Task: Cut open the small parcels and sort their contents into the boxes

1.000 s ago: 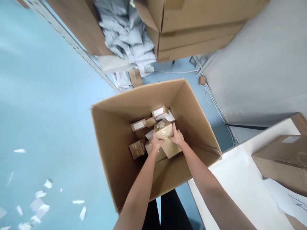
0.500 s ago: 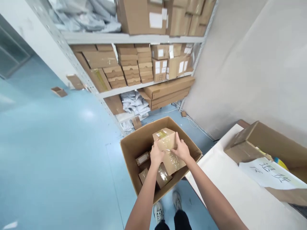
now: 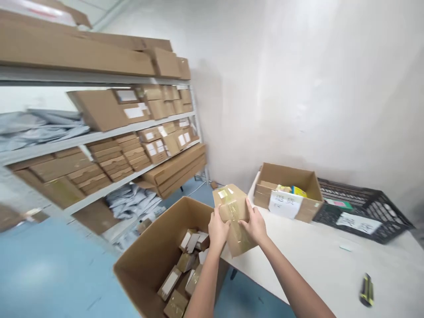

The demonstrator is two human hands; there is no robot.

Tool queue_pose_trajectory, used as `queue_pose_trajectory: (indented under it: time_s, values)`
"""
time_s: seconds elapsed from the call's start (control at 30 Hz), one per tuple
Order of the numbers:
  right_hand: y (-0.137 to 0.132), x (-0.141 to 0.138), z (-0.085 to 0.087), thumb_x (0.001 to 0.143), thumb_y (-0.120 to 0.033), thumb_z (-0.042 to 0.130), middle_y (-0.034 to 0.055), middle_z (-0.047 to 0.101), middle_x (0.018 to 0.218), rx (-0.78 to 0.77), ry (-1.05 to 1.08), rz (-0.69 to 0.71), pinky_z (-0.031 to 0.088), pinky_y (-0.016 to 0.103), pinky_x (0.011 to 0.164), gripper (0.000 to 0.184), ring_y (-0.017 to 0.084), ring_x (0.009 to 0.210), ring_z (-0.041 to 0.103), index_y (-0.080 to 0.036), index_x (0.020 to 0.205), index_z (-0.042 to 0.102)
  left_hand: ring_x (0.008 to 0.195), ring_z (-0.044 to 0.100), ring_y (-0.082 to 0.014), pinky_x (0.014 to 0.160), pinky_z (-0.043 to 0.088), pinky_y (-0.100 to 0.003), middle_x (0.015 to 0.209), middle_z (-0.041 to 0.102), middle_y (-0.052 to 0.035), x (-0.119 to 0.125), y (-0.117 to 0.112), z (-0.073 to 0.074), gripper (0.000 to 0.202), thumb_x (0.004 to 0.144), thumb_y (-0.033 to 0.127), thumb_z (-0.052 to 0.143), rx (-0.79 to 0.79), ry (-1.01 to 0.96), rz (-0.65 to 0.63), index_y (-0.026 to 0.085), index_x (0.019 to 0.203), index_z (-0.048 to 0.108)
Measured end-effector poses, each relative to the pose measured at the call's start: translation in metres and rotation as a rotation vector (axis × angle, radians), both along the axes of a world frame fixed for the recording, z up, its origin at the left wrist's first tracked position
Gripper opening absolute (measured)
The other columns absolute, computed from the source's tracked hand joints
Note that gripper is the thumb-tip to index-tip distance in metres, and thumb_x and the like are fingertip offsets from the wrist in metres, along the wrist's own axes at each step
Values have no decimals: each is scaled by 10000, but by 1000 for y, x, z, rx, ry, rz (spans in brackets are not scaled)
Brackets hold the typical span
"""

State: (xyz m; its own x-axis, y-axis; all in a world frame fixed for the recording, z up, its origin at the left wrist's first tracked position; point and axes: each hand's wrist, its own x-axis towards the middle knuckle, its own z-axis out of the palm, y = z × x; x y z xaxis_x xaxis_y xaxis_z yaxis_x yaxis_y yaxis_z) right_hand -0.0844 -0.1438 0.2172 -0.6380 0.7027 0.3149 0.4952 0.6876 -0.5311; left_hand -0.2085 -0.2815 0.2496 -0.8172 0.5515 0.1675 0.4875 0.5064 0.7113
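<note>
Both my hands grip a taped cardboard box (image 3: pixel 236 212), which is tilted and held over the near left edge of the white table (image 3: pixel 308 260). My left hand (image 3: pixel 218 227) presses on its left side, and my right hand (image 3: pixel 255 221) holds its right side with the thumb on top. Clear tape runs down the middle of the held box, and small pale labels show at its far end. Below and to the left stands a large open carton (image 3: pixel 139 260) with several small taped boxes (image 3: pixel 170 282) inside, some bearing white labels.
On the table stand an open cardboard box (image 3: pixel 265 192) with a handwritten paper sign and a black plastic crate (image 3: pixel 364 198). A yellow-black utility knife (image 3: pixel 366 290) lies near the right. Metal shelves (image 3: pixel 129 128) loaded with cartons and grey bags line the left.
The taped box has come up out of the large carton, carried in both hands to the right toward the table. My view has turned right and risen, bringing the crate and knife into sight.
</note>
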Motion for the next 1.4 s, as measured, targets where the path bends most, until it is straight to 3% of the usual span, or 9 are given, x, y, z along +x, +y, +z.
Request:
queue_pose_trajectory:
  time_s: [0.23,0.37,0.53,0.73,0.87,1.03,1.1,1.2,1.4]
  values:
    - [67,193,-94,773,-359,785,93,619,1128,-152,8,-322,530,408,892,1125,348,1088,648,-282,1663,101,1239,629,-277,981,485,-344,1345,621,-120,179,103,-80,759,844,153,694,-141,-33,-253,284,1520,375]
    - [80,267,-138,780,-441,765,162,601,1345,-291,77,-452,536,434,955,1103,365,1238,620,-217,1640,112,1156,656,-269,935,510,-346,1270,604,-123,260,137,-102,660,920,142,577,-241,67,-305,296,1534,392]
    - [94,312,-155,769,-365,758,171,559,1451,-314,97,-493,526,457,1019,1000,358,1330,578,-221,1597,215,1222,623,-288,1004,528,-396,1264,606,-133,307,151,-120,572,924,143,534,-227,117,-344,266,1478,459]
    - [88,369,-185,764,-166,668,165,595,1386,-326,-13,-450,559,448,983,883,346,1276,628,-239,1570,314,1250,642,-258,1075,539,-437,1274,652,-104,342,121,-185,539,913,164,490,-238,-45,-499,339,1423,510]
    - [92,412,-195,730,-69,577,153,562,1442,-386,-112,-400,543,433,1021,885,314,1324,591,-249,1570,368,1242,652,-266,1060,541,-418,1334,659,-65,345,108,-186,508,881,204,552,-370,-48,-690,367,1362,571]
    - [131,438,-158,731,-42,519,101,369,1636,-294,-91,-368,384,437,1203,931,240,1528,328,-252,1616,321,1138,689,-269,994,538,-377,1293,672,-66,297,156,-133,258,957,422,528,-492,169,-694,327,1133,690]
    - [152,445,-142,760,-54,524,103,357,1645,-276,-101,-389,335,461,1229,894,246,1546,277,-232,1615,330,1376,535,-317,1108,465,-405,1483,561,-108,272,199,-116,458,906,502,600,-510,248,-676,283,1308,618]
    - [180,464,-136,829,-88,531,125,308,1668,-331,-157,-479,306,456,1236,797,267,1558,231,-191,1601,359,1574,194,-398,1223,326,-475,1687,277,-194,242,264,-112,1168,646,669,799,-686,207,-814,157,1577,314]
    - [205,510,-185,907,-201,582,154,374,1626,-565,-266,-668,354,383,1186,651,271,1519,317,-158,1543,448,1582,-58,-450,1256,224,-528,1721,-31,-260,216,305,-146,1570,460,836,785,-894,153,-925,37,1627,104]
